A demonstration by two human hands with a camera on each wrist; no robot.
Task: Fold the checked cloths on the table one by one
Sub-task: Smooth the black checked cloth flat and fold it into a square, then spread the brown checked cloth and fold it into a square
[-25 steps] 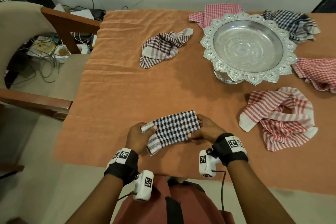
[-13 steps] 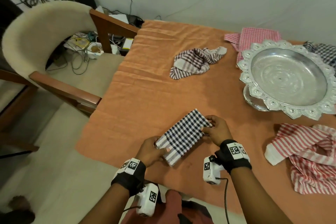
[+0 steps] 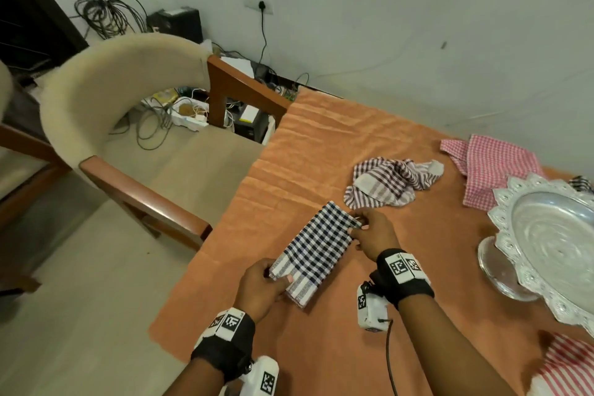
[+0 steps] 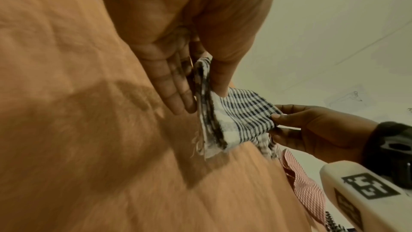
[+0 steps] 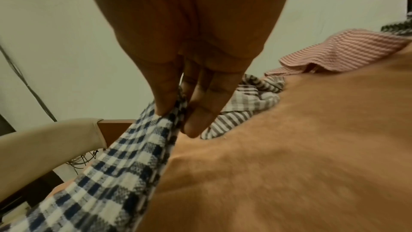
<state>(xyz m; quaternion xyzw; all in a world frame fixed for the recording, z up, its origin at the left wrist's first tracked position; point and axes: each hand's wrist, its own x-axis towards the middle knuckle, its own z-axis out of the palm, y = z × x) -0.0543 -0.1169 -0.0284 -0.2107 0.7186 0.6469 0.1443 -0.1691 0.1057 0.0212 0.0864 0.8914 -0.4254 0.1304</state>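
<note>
A folded blue-and-white checked cloth (image 3: pixel 316 251) is held between both hands just above the orange-covered table (image 3: pixel 305 145). My left hand (image 3: pixel 263 288) pinches its near striped end (image 4: pixel 208 112) between thumb and fingers. My right hand (image 3: pixel 369 235) pinches the far end (image 5: pixel 171 117). The cloth runs slanted from near left to far right. Several crumpled checked cloths lie beyond: a brown-and-white one (image 3: pixel 389 185), a pink one (image 3: pixel 491 167) and a red-striped one (image 3: pixel 565 366).
A large silver pedestal bowl (image 3: pixel 553 241) stands at the right, close to my right forearm. A cushioned wooden armchair (image 3: pixel 122 112) sits against the table's left edge. Cables and boxes (image 3: pixel 189 109) lie on the floor by the wall.
The head view has swung left, so the bowl and red cloths slid to the right. Both hands keep their hold on the blue checked cloth, which now lies more slanted and nearer the table's left side.
</note>
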